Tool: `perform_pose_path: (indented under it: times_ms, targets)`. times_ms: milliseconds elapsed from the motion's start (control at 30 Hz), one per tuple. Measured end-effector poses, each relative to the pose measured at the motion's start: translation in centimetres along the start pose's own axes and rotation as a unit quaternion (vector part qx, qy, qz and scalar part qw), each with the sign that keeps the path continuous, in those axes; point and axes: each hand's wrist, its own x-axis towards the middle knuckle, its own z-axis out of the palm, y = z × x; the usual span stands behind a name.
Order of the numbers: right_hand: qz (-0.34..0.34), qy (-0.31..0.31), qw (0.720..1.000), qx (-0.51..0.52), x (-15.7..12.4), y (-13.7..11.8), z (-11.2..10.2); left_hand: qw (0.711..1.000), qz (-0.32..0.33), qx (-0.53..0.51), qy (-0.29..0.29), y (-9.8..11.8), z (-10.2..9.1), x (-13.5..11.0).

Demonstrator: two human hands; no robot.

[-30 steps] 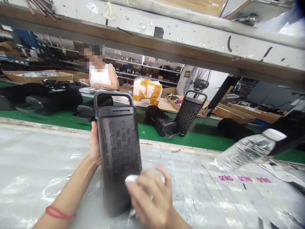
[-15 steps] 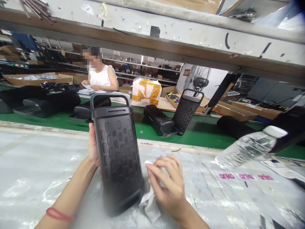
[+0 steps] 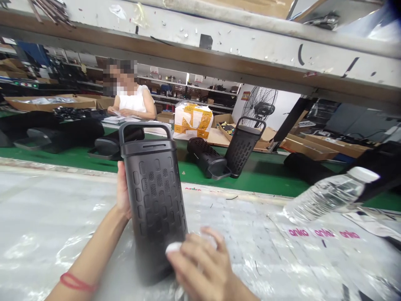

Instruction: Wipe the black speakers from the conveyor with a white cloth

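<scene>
A tall black speaker (image 3: 155, 196) with a carry handle and perforated front stands upright on the plastic-covered bench (image 3: 46, 217). My left hand (image 3: 123, 192) grips its left side; a red band circles that wrist. My right hand (image 3: 200, 267) is closed on a white cloth (image 3: 173, 247) and presses it against the speaker's lower front right, slightly blurred by motion.
A clear water bottle (image 3: 328, 195) lies tilted at the right. Beyond the bench runs a green belt (image 3: 260, 177) with two more black speakers (image 3: 225, 156) and black parts. A seated person in white (image 3: 133, 102) works opposite. A shelf beam (image 3: 219, 54) spans overhead.
My right hand with the cloth moved from the speaker's right base back onto its lower front. My left hand kept its hold and the speaker stayed upright.
</scene>
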Motion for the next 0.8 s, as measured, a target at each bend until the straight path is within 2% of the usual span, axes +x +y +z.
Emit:
perform_pose_path:
  times_ms: [67,100,233,400,567,667,700,733,800]
  targets:
    - [0.064,-0.011,0.998,-0.007,0.1,-0.1,-0.1,1.0,0.0,0.0,0.0,0.0,0.0,0.0]
    - [0.07,-0.013,0.997,-0.004,0.1,-0.2,-0.1,1.0,-0.001,0.002,0.001,0.0,-0.1,0.0]
    - [-0.022,-0.005,0.999,0.023,-0.2,-1.1,0.5,1.0,-0.015,0.015,0.001,0.1,-0.2,-0.1]
    - [-0.054,-0.004,0.998,0.014,0.8,-1.3,1.1,1.0,-0.013,0.028,-0.005,0.1,-0.3,-0.2]
    - [-0.017,0.004,1.0,0.015,2.6,-0.2,0.9,1.0,0.002,0.021,-0.012,0.0,-0.5,-0.2]
    - [-0.098,-0.007,0.995,0.011,2.4,-0.2,0.9,1.0,-0.002,0.019,-0.014,0.0,-0.5,-0.1]
    - [-0.106,-0.005,0.994,0.005,2.4,-0.2,0.9,1.0,-0.004,0.02,-0.014,0.0,-0.5,-0.1]
    - [-0.081,0.002,0.997,-0.002,2.4,-0.1,1.0,1.0,-0.002,0.021,-0.012,0.0,-0.4,-0.1]
    - [0.036,0.027,0.999,-0.003,2.7,0.2,1.1,1.0,0.009,0.022,-0.006,0.0,-0.4,-0.1]
